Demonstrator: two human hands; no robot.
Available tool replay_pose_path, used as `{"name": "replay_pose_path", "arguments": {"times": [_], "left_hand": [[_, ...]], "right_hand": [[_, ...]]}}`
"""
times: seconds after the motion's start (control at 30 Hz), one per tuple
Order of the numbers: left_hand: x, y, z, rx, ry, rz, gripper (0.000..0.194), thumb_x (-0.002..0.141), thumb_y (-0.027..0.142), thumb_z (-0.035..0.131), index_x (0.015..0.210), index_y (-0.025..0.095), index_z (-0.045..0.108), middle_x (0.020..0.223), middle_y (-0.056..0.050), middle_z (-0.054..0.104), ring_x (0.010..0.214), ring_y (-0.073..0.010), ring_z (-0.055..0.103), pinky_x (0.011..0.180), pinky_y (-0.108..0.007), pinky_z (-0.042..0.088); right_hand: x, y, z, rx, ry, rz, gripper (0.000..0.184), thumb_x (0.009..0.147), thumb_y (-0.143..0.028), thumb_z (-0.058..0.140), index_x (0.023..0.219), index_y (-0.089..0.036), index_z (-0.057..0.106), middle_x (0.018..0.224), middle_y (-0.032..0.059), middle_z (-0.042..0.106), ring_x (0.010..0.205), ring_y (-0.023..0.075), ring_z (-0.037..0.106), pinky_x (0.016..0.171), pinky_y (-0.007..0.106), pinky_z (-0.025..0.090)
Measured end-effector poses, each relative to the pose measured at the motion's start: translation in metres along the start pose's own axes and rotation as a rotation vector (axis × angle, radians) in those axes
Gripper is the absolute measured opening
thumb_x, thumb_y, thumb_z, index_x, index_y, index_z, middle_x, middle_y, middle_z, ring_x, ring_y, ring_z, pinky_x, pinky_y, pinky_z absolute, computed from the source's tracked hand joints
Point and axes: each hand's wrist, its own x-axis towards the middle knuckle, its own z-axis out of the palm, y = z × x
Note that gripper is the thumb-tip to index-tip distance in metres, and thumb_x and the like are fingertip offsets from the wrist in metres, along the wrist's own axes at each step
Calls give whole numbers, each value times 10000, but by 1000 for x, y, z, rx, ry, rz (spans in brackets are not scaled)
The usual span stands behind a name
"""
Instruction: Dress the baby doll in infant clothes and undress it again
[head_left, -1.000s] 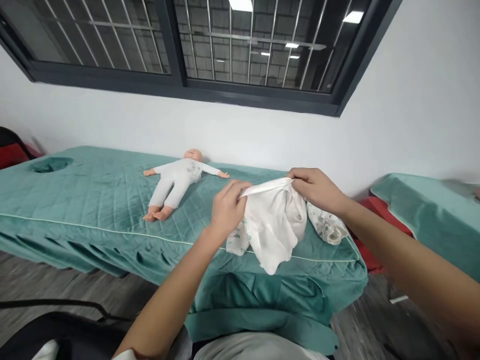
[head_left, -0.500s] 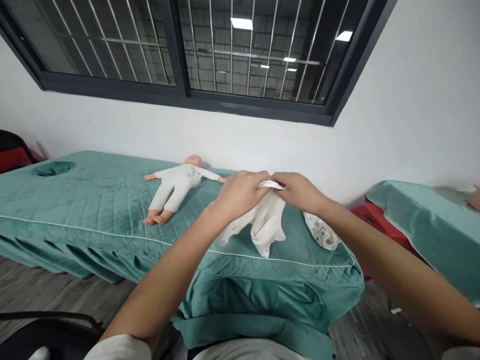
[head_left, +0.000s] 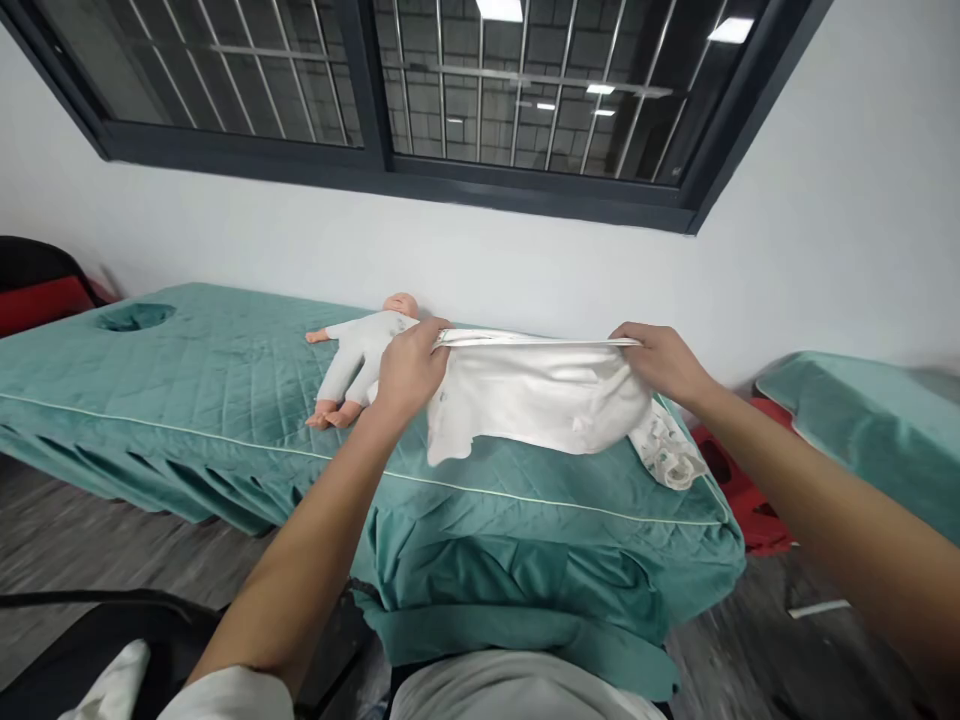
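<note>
A white baby garment (head_left: 540,395) hangs stretched sideways between my two hands, just above the green bed. My left hand (head_left: 414,370) is closed on its upper left edge, and my right hand (head_left: 660,362) grips the upper right edge. The garment's exact cut cannot be made out. Behind my left hand a baby doll (head_left: 360,350) in a pale suit lies on its back, its far arm hidden. Under and beside my right hand, a rolled patterned white cloth (head_left: 666,450) rests near the bed's right end.
The green quilted bed (head_left: 247,390) has a face hole (head_left: 135,316) at its left. A wall with a barred window (head_left: 525,190) runs behind it. A second green bed (head_left: 885,420) stands at right. A black chair (head_left: 97,650) with white cloth is at lower left.
My hands have moved from close together to wide apart, pulling the bunched white garment out flat between them. The view has shifted slightly.
</note>
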Motion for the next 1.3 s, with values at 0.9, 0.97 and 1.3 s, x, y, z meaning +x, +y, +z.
{"name": "replay_pose_path", "arguments": {"times": [0.9,0.97,1.3], "left_hand": [[-37,-64,238,146,-420,-44,427,970,256,403,1336,54,493,1452,-223,480,1345,-314,467,1124,-476,375],[-21,-73,238,138,-452,-144,466,970,300,418,1374,72,459,1438,-219,498,1312,-315,506,1076,-459,432],[17,-81,255,196,-409,-219,582,1010,456,287,1492,132,333,1465,-193,495,1364,-330,468,1100,-507,404]], "right_hand": [[34,75,284,-338,-173,88,567,987,-399,370,1373,12,432,1471,350,395,1392,446,352,1111,628,271],[47,83,288,-355,-154,189,611,980,-433,366,1402,8,400,1479,352,382,1396,442,349,1112,639,260],[82,96,293,-239,-18,294,961,894,-577,486,1557,-47,35,1588,284,174,1481,401,183,1171,560,243]]}}
